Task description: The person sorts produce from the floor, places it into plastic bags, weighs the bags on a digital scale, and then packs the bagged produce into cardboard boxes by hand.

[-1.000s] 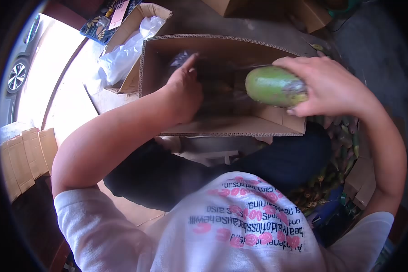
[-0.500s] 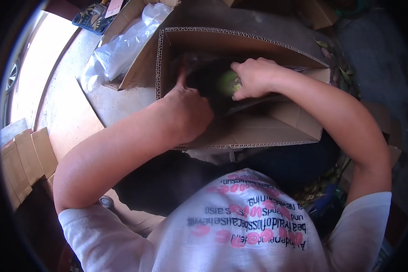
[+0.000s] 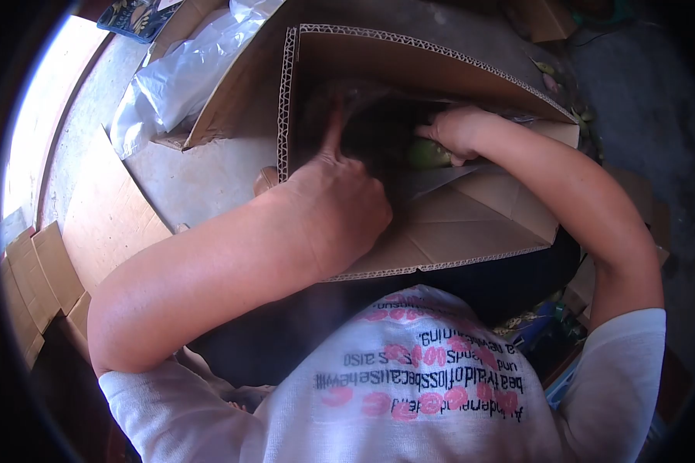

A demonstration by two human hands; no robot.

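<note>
A cardboard box (image 3: 440,62) stands in front of me, its dark inside lined with a thin clear plastic bag (image 3: 440,184). My left hand (image 3: 340,204) is at the near left of the box, one digit stretched up along the plastic and the other fingers curled out of sight; it looks closed on the bag. Inside the right half, my right hand (image 3: 457,133) is closed around a green fruit (image 3: 427,154), partly hidden by the fingers and shadow. What lies deeper in the box is too dark to make out.
Another open carton (image 3: 232,85) with a crumpled clear plastic sheet (image 3: 174,96) stands at the upper left. Flat cardboard pieces (image 3: 112,208) lie at the left. Several green fruits (image 3: 587,116) rest on the floor beyond the box's right side.
My right hand has moved the green fruit to the right and slightly lower in view. The box and my left hand appear shifted a little right as the camera view moved.
</note>
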